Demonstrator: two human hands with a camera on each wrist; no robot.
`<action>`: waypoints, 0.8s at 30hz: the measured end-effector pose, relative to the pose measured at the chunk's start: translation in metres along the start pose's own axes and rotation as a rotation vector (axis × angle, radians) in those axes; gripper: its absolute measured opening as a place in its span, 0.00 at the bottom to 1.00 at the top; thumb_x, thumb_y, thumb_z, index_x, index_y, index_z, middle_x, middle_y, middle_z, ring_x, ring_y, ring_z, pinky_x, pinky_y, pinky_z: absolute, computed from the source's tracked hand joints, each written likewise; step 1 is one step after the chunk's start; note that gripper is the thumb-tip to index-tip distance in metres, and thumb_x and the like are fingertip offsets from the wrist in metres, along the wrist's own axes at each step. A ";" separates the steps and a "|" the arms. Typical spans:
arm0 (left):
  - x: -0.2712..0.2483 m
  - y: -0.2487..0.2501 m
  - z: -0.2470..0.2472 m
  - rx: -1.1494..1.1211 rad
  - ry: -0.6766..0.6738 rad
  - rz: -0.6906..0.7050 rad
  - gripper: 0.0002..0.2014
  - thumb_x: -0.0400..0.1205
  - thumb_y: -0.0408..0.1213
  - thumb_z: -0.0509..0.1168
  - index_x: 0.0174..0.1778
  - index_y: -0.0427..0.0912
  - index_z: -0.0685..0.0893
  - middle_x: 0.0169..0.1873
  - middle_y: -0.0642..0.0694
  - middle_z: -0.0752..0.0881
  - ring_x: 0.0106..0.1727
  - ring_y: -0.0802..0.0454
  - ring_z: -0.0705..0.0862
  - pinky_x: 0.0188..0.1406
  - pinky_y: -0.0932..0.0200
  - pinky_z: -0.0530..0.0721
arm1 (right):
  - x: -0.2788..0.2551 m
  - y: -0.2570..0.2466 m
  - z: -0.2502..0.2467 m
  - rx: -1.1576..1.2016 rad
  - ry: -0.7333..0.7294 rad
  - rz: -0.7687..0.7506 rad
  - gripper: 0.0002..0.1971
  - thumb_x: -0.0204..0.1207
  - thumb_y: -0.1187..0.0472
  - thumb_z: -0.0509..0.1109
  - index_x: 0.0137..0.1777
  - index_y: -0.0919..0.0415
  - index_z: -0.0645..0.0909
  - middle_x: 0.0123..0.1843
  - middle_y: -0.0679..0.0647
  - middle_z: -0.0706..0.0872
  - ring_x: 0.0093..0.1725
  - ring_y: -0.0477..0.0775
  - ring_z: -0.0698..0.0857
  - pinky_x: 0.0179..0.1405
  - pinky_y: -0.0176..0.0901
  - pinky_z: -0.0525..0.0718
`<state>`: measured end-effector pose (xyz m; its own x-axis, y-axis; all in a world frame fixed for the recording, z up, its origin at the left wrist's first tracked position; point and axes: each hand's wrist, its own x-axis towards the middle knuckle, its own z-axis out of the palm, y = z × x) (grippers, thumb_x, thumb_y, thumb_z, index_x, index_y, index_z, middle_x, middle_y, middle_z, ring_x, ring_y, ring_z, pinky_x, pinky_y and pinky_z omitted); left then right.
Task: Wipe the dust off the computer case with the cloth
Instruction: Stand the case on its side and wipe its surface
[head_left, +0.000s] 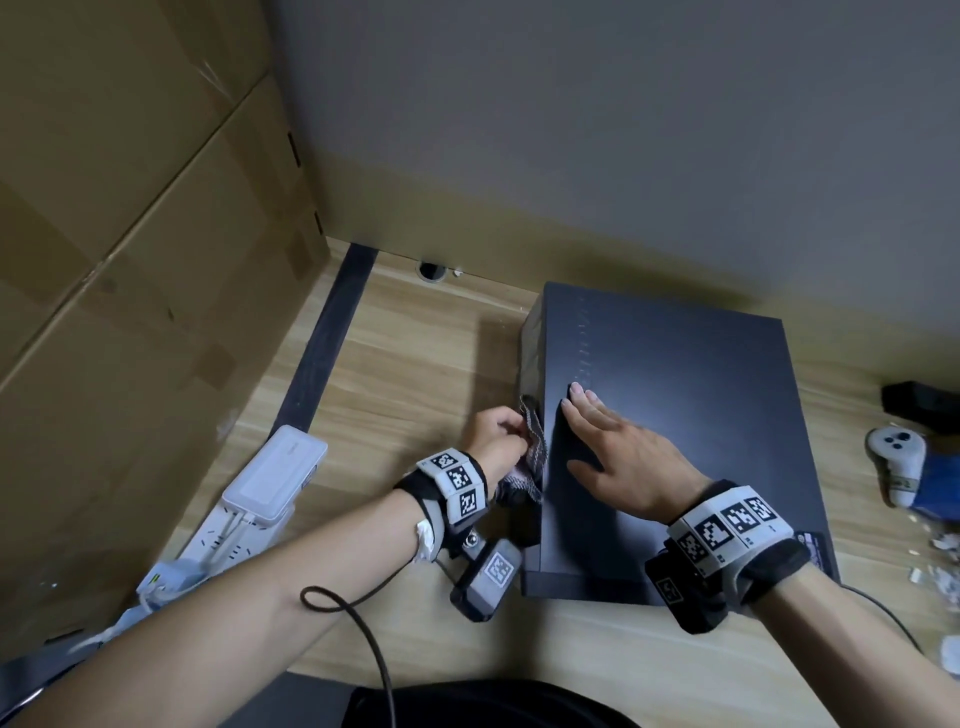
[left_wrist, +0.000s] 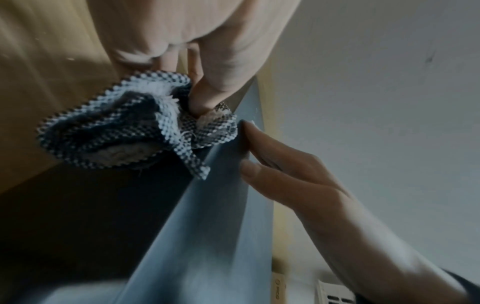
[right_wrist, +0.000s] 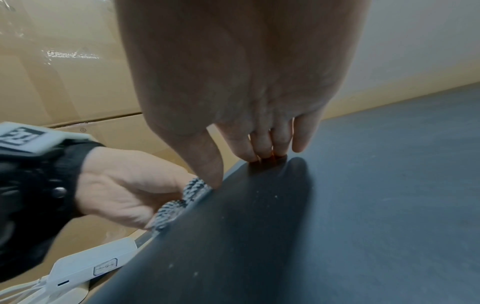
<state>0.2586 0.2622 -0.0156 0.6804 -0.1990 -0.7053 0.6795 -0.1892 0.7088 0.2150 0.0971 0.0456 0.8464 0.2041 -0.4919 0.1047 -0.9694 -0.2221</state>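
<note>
A dark computer case (head_left: 691, 415) lies flat on the wooden desk (head_left: 395, 364). My left hand (head_left: 496, 434) grips a bunched black-and-white woven cloth (head_left: 532, 452) and holds it against the case's left side wall. In the left wrist view the cloth (left_wrist: 124, 131) is pinched by my left hand (left_wrist: 205, 96) at the case's edge (left_wrist: 221, 216). My right hand (head_left: 618, 447) lies flat on the case's top, fingers straight. In the right wrist view my right hand's fingertips (right_wrist: 265, 152) press the dusty top (right_wrist: 337, 205), with the cloth (right_wrist: 187, 197) just beyond the edge.
Large cardboard boxes (head_left: 119, 234) stand along the left. A white power strip with an adapter (head_left: 260, 483) lies left of my left arm. A white controller (head_left: 896, 457) and scraps lie at the right. A wall rises behind the desk.
</note>
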 end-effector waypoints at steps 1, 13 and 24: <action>0.005 0.004 0.001 -0.006 0.024 -0.002 0.16 0.79 0.17 0.60 0.40 0.45 0.81 0.35 0.46 0.81 0.32 0.52 0.82 0.18 0.64 0.82 | 0.000 0.000 0.000 0.003 0.000 0.001 0.38 0.82 0.51 0.60 0.88 0.55 0.47 0.89 0.49 0.42 0.87 0.45 0.45 0.84 0.46 0.62; 0.103 -0.079 0.015 0.238 0.062 -0.184 0.24 0.72 0.35 0.57 0.65 0.37 0.80 0.62 0.35 0.84 0.64 0.36 0.81 0.67 0.41 0.79 | 0.002 -0.006 -0.006 0.022 -0.014 0.034 0.37 0.82 0.55 0.60 0.88 0.56 0.49 0.90 0.51 0.44 0.88 0.47 0.47 0.82 0.42 0.57; -0.014 -0.044 -0.004 0.057 -0.177 -0.264 0.17 0.78 0.19 0.59 0.58 0.36 0.83 0.50 0.34 0.86 0.48 0.41 0.86 0.43 0.46 0.87 | 0.001 -0.009 -0.005 0.001 -0.020 0.046 0.39 0.82 0.47 0.61 0.88 0.56 0.47 0.89 0.51 0.42 0.88 0.46 0.47 0.82 0.44 0.59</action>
<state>0.2202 0.2774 -0.0367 0.4214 -0.2990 -0.8562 0.8062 -0.3087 0.5047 0.2176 0.1057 0.0515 0.8397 0.1620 -0.5183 0.0652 -0.9776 -0.2000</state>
